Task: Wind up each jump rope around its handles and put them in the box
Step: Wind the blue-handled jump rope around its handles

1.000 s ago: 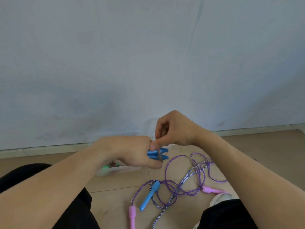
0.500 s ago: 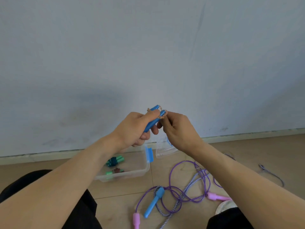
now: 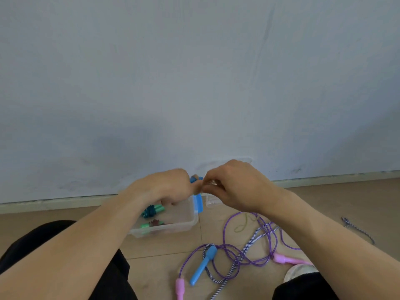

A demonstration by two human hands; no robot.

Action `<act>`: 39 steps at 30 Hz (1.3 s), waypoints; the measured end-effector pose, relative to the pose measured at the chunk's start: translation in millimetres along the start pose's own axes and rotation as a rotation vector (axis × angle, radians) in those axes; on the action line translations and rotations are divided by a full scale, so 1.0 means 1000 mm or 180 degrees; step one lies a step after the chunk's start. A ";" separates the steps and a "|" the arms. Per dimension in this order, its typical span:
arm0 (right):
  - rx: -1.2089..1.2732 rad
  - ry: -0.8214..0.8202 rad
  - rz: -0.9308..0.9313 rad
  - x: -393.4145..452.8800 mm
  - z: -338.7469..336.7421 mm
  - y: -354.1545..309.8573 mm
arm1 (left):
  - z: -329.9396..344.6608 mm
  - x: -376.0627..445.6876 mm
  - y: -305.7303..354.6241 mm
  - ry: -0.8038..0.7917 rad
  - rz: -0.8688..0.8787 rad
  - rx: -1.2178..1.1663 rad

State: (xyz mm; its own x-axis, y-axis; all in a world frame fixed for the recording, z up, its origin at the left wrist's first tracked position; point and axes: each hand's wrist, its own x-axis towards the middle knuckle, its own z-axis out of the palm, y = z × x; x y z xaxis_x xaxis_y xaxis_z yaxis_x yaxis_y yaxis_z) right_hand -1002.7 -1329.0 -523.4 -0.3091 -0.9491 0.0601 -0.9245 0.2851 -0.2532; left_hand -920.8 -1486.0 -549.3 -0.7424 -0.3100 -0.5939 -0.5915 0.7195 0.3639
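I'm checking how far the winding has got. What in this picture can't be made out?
- Blue handles, head view: mostly covered by the left hand and right hand; any rope wound on them is hidden.
- Clear box: its far side sits behind the hands.
- Striped rope: its far end runs under the right forearm.

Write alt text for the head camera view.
Two hands meet above a clear plastic box: the left hand grips blue handles, and the right hand pinches at their tip. On the floor lie a purple rope with pink handles and a striped rope with a blue handle.
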 end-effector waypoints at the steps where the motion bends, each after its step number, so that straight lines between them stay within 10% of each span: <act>1: 0.0212 0.0074 0.0106 0.000 -0.001 0.004 | 0.001 -0.002 0.003 -0.0351 -0.0015 -0.0257; 12: 0.3368 -0.0437 0.1024 -0.005 -0.012 0.036 | -0.013 -0.018 0.004 -0.2932 0.1234 -0.2047; 31: 0.2650 0.0595 0.1037 0.015 0.007 0.009 | -0.036 -0.008 -0.006 0.0152 0.0866 -0.3978; 35: 0.2151 0.0156 0.0908 0.013 0.005 0.005 | -0.037 -0.002 -0.014 0.0842 0.0283 -0.2876; 39: 0.1718 -0.0548 0.0776 0.010 0.002 0.005 | -0.026 0.003 -0.016 0.0483 0.0074 -0.1272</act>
State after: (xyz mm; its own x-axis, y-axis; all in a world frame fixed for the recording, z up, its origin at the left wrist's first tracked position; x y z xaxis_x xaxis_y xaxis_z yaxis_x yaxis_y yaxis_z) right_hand -1010.2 -1337.7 -525.9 -0.4154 -0.8859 -0.2065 -0.5743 0.4314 -0.6957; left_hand -922.1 -1514.5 -538.5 -0.7771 -0.4059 -0.4809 -0.6274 0.4393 0.6430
